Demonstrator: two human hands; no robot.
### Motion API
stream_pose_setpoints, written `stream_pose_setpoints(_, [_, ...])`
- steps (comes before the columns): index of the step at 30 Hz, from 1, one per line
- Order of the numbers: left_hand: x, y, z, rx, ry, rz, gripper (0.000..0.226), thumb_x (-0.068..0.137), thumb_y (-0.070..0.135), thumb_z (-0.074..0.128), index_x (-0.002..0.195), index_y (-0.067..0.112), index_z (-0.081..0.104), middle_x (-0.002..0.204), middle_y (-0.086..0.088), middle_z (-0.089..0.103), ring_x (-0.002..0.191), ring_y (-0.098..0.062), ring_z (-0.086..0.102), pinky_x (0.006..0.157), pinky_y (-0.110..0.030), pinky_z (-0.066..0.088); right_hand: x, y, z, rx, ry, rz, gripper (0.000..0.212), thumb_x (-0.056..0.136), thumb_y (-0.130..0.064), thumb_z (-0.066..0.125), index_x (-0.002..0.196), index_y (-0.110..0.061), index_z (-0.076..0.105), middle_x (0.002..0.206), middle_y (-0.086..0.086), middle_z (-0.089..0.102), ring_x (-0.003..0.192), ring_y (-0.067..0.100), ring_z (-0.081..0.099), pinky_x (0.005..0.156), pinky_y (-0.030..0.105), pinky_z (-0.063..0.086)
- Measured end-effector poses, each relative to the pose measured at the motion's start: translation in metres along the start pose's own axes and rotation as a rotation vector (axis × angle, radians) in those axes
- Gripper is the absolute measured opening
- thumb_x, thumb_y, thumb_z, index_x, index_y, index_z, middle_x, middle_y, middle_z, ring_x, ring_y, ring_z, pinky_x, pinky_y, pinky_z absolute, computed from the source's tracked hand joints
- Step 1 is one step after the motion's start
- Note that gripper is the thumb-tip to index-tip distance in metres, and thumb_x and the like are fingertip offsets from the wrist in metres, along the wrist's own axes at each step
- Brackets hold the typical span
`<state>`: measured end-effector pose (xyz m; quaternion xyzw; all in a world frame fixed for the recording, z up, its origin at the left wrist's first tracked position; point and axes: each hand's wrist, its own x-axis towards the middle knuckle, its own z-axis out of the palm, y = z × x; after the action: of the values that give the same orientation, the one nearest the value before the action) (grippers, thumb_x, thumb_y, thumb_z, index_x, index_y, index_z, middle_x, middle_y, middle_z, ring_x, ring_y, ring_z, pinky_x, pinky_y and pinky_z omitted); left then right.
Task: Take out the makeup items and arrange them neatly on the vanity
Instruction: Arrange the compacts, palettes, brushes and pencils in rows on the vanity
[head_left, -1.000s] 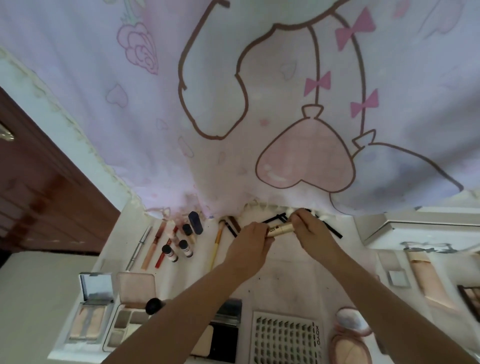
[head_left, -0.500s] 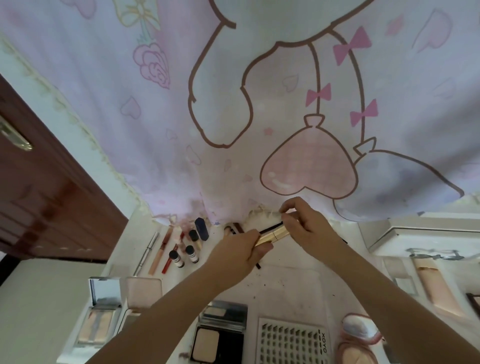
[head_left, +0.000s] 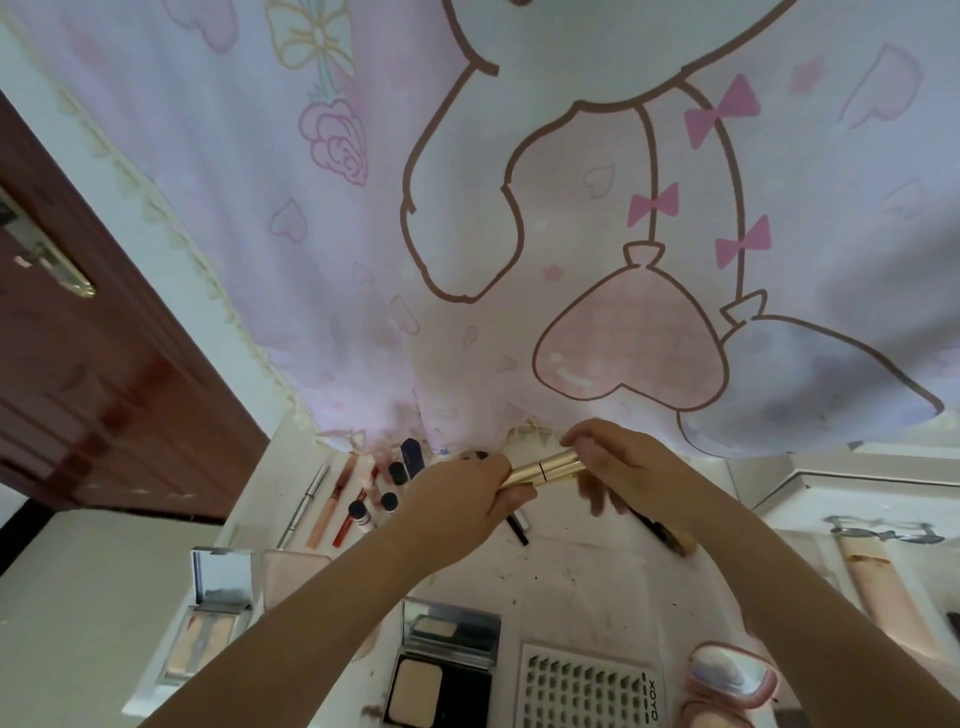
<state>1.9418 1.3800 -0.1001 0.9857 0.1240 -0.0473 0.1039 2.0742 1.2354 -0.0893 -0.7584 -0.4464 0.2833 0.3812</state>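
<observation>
Both hands hold a slim gold tube (head_left: 545, 468) above the white vanity top (head_left: 582, 571), near its back edge. My left hand (head_left: 462, 499) grips the tube's lower left end. My right hand (head_left: 618, 467) pinches its upper right end. To the left lies a row of lip and concealer sticks (head_left: 343, 499) with small dark-capped bottles (head_left: 384, 491). Black pencils (head_left: 519, 527) lie under my hands, partly hidden.
A pink printed curtain (head_left: 519, 234) hangs over the vanity's back. Open powder compacts (head_left: 213, 618), a black compact (head_left: 441, 670), a lash tray (head_left: 587, 686) and a pink round case (head_left: 727, 680) line the front. A peach tube (head_left: 878, 587) lies right, a brown door (head_left: 78, 389) left.
The view has tilted up and shifted. Both hands lifted the gold tube slightly off the vanity and keep hold of its two ends.
</observation>
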Motion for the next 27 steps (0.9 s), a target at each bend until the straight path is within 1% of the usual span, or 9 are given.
stream_pose_setpoints(3, [-0.002,0.001,-0.001,0.09,0.03,0.021,0.045,0.094,0.053,0.023,0.105,0.016,0.047,0.081,0.003,0.052,0.063,-0.011,0.046,0.059,-0.023,0.041,0.002,0.002,0.0,-0.153,0.026,0.025,0.032,0.096,-0.029,0.039,0.068,-0.017,0.051,0.045,-0.007,0.048,0.036,0.003,0.042,0.045,0.013,0.033])
stream_pose_setpoints(6, [0.0,0.0,-0.002,-0.026,0.025,0.005,0.045,0.094,0.051,0.026,0.105,0.015,0.05,0.069,0.011,0.041,0.066,-0.012,0.046,0.062,-0.025,0.041,-0.001,0.001,-0.001,-0.159,0.128,-0.179,0.02,0.089,-0.023,0.053,0.079,-0.039,0.049,0.065,-0.012,0.051,0.06,-0.001,0.051,0.055,0.011,0.039])
stream_pose_setpoints(9, [0.0,-0.001,-0.006,-0.074,0.022,-0.006,0.042,0.095,0.049,0.028,0.102,0.014,0.051,0.064,0.012,0.034,0.068,-0.013,0.046,0.063,-0.025,0.04,-0.003,0.002,-0.004,0.002,0.097,-0.258,0.019,0.079,-0.028,0.057,0.092,-0.039,0.048,0.085,-0.016,0.057,0.078,-0.007,0.056,0.067,0.006,0.045])
stream_pose_setpoints(11, [0.0,0.0,-0.007,-0.044,0.03,0.002,0.042,0.094,0.049,0.027,0.101,0.015,0.05,0.063,0.012,0.034,0.066,-0.012,0.045,0.061,-0.023,0.038,-0.001,-0.003,-0.003,0.108,0.006,-0.132,0.027,0.086,-0.017,0.06,0.098,-0.039,0.048,0.084,-0.015,0.06,0.071,-0.005,0.061,0.062,0.011,0.048])
stream_pose_setpoints(15, [0.0,-0.001,-0.007,-0.018,0.026,0.02,0.043,0.094,0.051,0.026,0.103,0.017,0.05,0.068,0.01,0.039,0.065,-0.012,0.046,0.06,-0.023,0.04,0.006,-0.004,-0.002,-0.082,0.016,-0.041,0.025,0.095,-0.025,0.043,0.072,-0.02,0.052,0.05,-0.007,0.052,0.04,0.002,0.045,0.047,0.016,0.037])
stream_pose_setpoints(21, [0.001,-0.007,-0.006,-0.058,0.024,0.004,0.04,0.094,0.049,0.028,0.1,0.016,0.049,0.062,0.013,0.035,0.052,-0.002,0.036,0.047,-0.014,0.03,0.004,0.0,-0.005,0.101,-0.009,-0.175,0.031,0.085,-0.006,0.059,0.095,-0.034,0.05,0.086,-0.017,0.061,0.078,-0.004,0.059,0.07,0.012,0.05])
stream_pose_setpoints(23, [0.0,-0.006,-0.006,-0.029,0.013,0.013,0.042,0.094,0.05,0.027,0.101,0.015,0.049,0.063,0.013,0.033,0.056,-0.006,0.041,0.053,-0.018,0.035,0.007,0.0,-0.001,0.111,-0.013,-0.093,0.013,0.091,-0.018,0.052,0.092,-0.031,0.052,0.073,-0.015,0.063,0.062,0.0,0.061,0.058,0.012,0.049])
stream_pose_setpoints(25, [0.0,-0.004,-0.006,0.007,0.0,0.019,0.042,0.094,0.051,0.025,0.101,0.016,0.048,0.064,0.013,0.031,0.064,-0.009,0.045,0.059,-0.019,0.036,0.009,0.0,0.0,-0.015,-0.007,-0.049,0.023,0.094,-0.028,0.042,0.074,-0.024,0.053,0.049,-0.014,0.058,0.042,0.003,0.05,0.047,0.015,0.041])
stream_pose_setpoints(27, [0.0,-0.004,-0.006,0.0,-0.017,0.016,0.039,0.094,0.05,0.026,0.098,0.018,0.047,0.064,0.013,0.032,0.062,-0.008,0.043,0.058,-0.019,0.035,0.009,0.002,-0.001,-0.069,0.009,-0.075,0.022,0.093,-0.024,0.048,0.072,-0.027,0.052,0.05,-0.015,0.056,0.044,0.002,0.05,0.05,0.015,0.042])
